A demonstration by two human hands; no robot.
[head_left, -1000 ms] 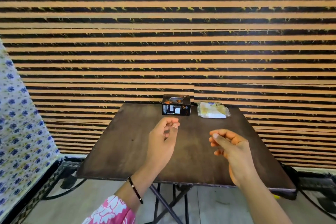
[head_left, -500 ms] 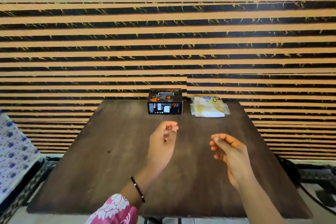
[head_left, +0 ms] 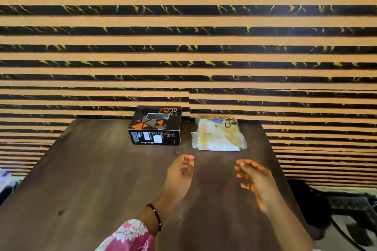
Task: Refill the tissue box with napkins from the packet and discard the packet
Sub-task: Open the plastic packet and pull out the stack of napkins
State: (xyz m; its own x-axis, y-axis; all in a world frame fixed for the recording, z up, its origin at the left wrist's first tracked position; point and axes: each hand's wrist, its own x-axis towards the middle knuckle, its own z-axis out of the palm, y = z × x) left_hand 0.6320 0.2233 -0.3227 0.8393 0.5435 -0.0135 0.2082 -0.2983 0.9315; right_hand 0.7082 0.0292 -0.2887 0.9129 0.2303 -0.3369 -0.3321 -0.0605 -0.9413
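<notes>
We are holding both hands, left [head_left: 179, 173] and right [head_left: 254, 177], loosely curled and empty over bare counter [head_left: 91, 179]; box [head_left: 155, 126] and packet [head_left: 218, 137] are sitting by its far edge

A dark wooden bench [head_left: 102, 179] stands against a wall [head_left: 183, 47] of tan and black marbled stripes. At its far edge sits a black tissue box [head_left: 155, 126] with orange and grey triangles and an open slot on top. Just right of it, apart, lies a clear napkin packet [head_left: 218, 136], flat. Nearer, both hands hover above the bench holding nothing: the left hand [head_left: 179, 173], fingers loosely curled, with a dark bracelet [head_left: 155, 216] and pink floral sleeve [head_left: 128, 236]; the right hand [head_left: 255, 179], fingers half bent.
</notes>
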